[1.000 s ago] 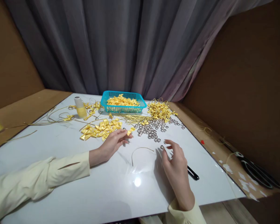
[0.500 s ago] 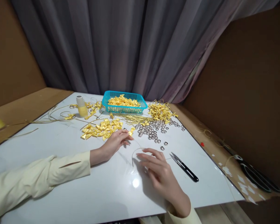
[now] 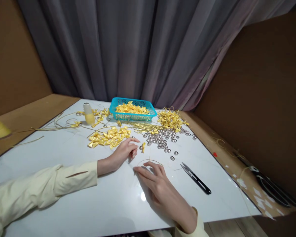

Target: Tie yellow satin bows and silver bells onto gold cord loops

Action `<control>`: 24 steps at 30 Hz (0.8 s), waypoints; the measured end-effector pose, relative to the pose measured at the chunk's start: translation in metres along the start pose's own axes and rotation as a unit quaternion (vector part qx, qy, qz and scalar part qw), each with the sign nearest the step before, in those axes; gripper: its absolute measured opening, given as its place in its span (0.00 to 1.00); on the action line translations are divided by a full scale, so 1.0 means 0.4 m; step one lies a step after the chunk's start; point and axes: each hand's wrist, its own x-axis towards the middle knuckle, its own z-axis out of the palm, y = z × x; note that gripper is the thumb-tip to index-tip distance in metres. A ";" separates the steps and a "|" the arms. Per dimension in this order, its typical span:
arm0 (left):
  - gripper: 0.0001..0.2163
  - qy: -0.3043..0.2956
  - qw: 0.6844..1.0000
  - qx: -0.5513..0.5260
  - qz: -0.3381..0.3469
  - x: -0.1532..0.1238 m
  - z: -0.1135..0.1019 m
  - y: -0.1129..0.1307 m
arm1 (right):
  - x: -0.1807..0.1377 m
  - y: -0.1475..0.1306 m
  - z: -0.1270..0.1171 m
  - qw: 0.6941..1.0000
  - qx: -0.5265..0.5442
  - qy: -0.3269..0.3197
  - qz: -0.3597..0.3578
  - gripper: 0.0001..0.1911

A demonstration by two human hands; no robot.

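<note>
My left hand [image 3: 125, 153] hovers low over the white tabletop, index finger stretched out and the other fingers loosely curled, with nothing seen in it. Just right of its fingertip are a loose yellow ribbon bow [image 3: 143, 147] and a small silver bead [image 3: 140, 147]. My right hand [image 3: 156, 179] reaches palm down over a thin gold cord [image 3: 149, 160] that curves on the table. Its fingers are apart, and the index fingertip is at the cord's left end; the thumb is hidden beneath.
Yellow bows [image 3: 111, 136] lie in a pile, and more fill the blue basket [image 3: 133, 118]. Silver beads [image 3: 159, 140] are scattered near gold cords [image 3: 143, 126]. Black thread snips [image 3: 196, 179] lie right of my right hand. A bottle [image 3: 89, 115] stands at back left; scissors [image 3: 271, 187] lie far right.
My left hand has let go of the yellow bow, which now lies on the table. My right hand has moved left and lower, to the end of the gold cord.
</note>
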 end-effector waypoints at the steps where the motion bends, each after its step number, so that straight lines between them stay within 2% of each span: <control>1: 0.10 -0.004 1.000 0.006 0.000 -0.002 -0.001 0.000 | -0.001 0.000 0.001 1.000 0.007 0.005 -0.001 0.37; 4: 0.06 -0.022 0.998 0.052 0.019 -0.020 -0.007 0.003 | -0.008 0.015 0.007 0.997 0.025 0.076 -0.011 0.34; 6: 0.05 -0.042 0.980 0.177 0.079 -0.043 -0.014 0.006 | -0.014 0.036 0.013 0.987 0.029 0.160 0.004 0.28; 8: 0.08 -0.074 0.916 0.357 0.168 -0.071 -0.024 0.008 | -0.021 0.058 0.016 0.970 0.024 0.237 0.055 0.22; 10: 0.12 -0.141 0.829 0.473 0.264 -0.101 -0.037 0.010 | -0.027 0.076 0.018 0.954 0.016 0.277 0.118 0.19; 12: 0.17 -0.222 0.765 0.532 0.287 -0.130 -0.051 0.012 | -0.029 0.084 0.018 0.952 0.016 0.267 0.148 0.20; 14: 0.22 -0.264 0.739 0.568 0.248 -0.161 -0.065 0.019 | -0.027 0.081 0.018 0.969 0.023 0.211 0.128 0.23; 16: 0.25 -0.289 0.726 0.590 0.202 -0.200 -0.078 0.033 | -0.024 0.073 0.020 0.985 0.025 0.141 0.094 0.27; 18: 0.28 -0.296 0.711 0.616 0.169 -0.247 -0.089 0.052 | -0.021 0.068 0.024 0.991 0.016 0.101 0.089 0.29; 20: 0.28 -0.294 0.699 0.636 0.143 -0.301 -0.103 0.069 | -0.021 0.070 0.028 0.988 0.000 0.096 0.117 0.31; 22: 0.28 -0.287 0.690 0.648 0.150 -0.352 -0.122 0.071 | -0.025 0.079 0.033 0.982 -0.017 0.108 0.155 0.30; 24: 0.29 -0.253 0.689 0.654 0.184 -0.395 -0.146 0.047 | -0.030 0.092 0.039 0.975 -0.032 0.122 0.182 0.28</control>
